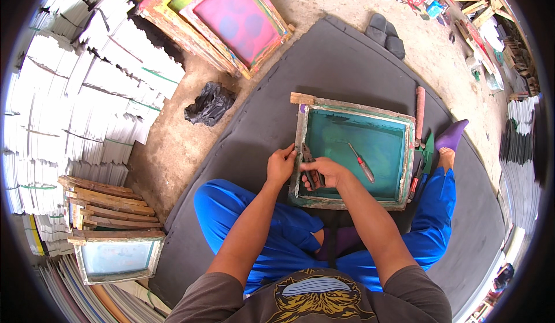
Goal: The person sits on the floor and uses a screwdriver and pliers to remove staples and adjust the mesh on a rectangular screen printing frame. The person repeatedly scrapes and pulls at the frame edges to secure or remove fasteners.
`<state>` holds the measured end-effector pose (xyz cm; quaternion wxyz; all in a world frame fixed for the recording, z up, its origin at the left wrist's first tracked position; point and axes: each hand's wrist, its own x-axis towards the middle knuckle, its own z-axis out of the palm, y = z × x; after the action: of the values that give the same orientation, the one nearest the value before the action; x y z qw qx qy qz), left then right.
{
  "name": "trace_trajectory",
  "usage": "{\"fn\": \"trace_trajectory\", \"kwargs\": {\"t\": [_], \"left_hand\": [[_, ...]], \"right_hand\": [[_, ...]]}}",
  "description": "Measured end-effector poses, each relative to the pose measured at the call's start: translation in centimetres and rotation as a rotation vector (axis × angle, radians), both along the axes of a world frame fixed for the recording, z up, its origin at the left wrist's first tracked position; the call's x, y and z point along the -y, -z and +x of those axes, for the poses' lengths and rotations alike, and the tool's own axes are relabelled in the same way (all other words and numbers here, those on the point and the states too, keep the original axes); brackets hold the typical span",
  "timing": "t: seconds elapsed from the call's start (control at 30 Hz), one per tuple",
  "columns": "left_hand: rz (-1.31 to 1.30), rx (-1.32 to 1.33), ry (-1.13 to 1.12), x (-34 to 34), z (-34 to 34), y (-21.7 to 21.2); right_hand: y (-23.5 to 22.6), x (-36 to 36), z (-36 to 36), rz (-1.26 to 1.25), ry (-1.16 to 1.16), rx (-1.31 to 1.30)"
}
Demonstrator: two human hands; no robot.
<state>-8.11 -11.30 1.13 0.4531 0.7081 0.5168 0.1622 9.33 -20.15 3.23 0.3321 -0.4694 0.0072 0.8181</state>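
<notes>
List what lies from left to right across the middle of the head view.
Stacks of white paper → black plastic bag → left hand on the frame's edge → right hand gripping pliers → screwdriver lying on the green mesh of the screen frame → purple sock.

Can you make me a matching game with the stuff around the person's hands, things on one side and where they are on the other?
Things:
1. pliers
2. screwdriver
3. black bag
4. wooden sticks

Places:
A. lying on the green screen
B. on the bare floor, left of the dark mat
C. in the right hand
D. stacked at the far left

Pairs: 1-C, 2-A, 3-B, 4-D
</notes>
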Motion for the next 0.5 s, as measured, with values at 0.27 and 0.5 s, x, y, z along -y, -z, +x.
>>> {"fn": "trace_trajectory", "kwargs": {"t": [0.27,0.5], "left_hand": [[-0.001,-0.034,-0.007,0.1,0.1,0.2],[0.018,-0.032,-0.008,0.2,0.1,0.5]], "right_hand": [[-1.4,-0.8,-1.7,0.031,-0.085,0.489],[-1.7,-0.7,-1.3,0.194,-0.350,1.096]]}}
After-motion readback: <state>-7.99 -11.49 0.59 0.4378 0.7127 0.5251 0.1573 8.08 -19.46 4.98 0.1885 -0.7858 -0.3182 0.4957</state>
